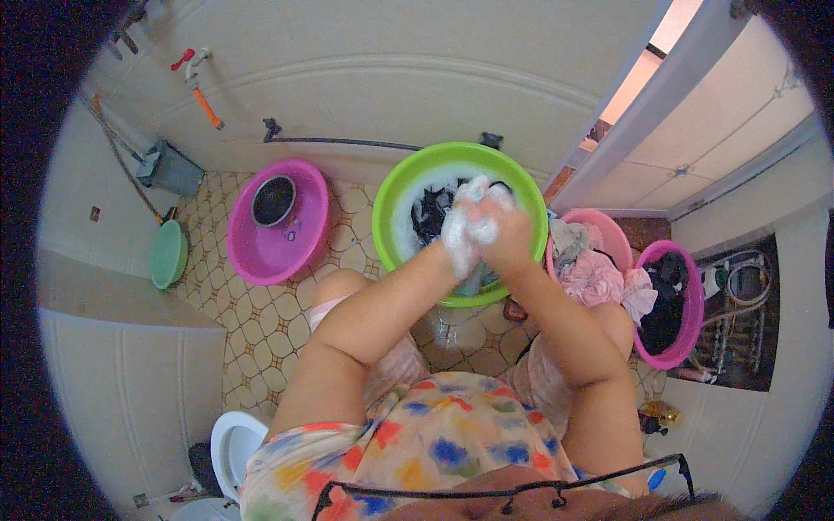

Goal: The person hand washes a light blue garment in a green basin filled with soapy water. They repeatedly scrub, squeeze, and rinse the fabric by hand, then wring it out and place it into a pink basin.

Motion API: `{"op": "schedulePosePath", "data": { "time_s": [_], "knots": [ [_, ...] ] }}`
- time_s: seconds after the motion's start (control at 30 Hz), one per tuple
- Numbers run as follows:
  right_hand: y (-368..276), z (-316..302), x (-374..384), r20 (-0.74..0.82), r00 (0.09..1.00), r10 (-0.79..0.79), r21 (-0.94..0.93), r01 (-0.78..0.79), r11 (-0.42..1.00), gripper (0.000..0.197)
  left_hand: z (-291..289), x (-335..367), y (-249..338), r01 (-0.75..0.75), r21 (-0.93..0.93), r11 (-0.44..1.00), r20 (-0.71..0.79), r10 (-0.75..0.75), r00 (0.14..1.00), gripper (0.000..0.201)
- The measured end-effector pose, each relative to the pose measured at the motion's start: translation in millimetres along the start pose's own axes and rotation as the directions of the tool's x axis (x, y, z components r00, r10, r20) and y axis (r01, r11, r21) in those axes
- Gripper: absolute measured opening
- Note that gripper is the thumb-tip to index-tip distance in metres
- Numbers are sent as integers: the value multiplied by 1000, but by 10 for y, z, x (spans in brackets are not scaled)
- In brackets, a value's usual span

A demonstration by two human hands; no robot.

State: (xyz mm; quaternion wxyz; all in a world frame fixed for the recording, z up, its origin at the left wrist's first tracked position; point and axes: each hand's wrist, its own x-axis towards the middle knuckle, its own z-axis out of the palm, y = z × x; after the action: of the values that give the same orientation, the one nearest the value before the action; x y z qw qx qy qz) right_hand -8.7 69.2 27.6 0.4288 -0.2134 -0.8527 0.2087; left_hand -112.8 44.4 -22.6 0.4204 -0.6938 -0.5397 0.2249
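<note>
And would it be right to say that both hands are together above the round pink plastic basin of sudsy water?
Not quite: the head view shows the round plastic basin of sudsy water is lime green, not pink. The left hand and right hand are indeed together above it.

A person's left hand (462,230) and right hand (508,227) met over a round lime-green plastic basin (387,208), in which white foam (404,219) surrounded dark wet cloth (429,210). To its left, on the beige patterned tile floor (278,339), stood a round magenta plastic basin (262,252) with a smaller round, dark-centred, pale-rimmed vessel (274,201) inside. Farther left was a small round green plastic basin (169,254), a grey bin (176,169) beyond it. Just right of the lime-green basin, pink and grey cloth (591,273) filled a round pink plastic basin (615,231); beside that, a magenta plastic tub (694,304) held black cloth (665,304).
</note>
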Motion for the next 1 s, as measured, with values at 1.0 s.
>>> {"op": "schedulePosePath", "data": {
  "time_s": [1.0],
  "knots": [
    [179,215,-4,-193,974,120,176,-86,981,31,-1,-52,-94,-189,345,-919,335,-68,940,26]
  ]
}}
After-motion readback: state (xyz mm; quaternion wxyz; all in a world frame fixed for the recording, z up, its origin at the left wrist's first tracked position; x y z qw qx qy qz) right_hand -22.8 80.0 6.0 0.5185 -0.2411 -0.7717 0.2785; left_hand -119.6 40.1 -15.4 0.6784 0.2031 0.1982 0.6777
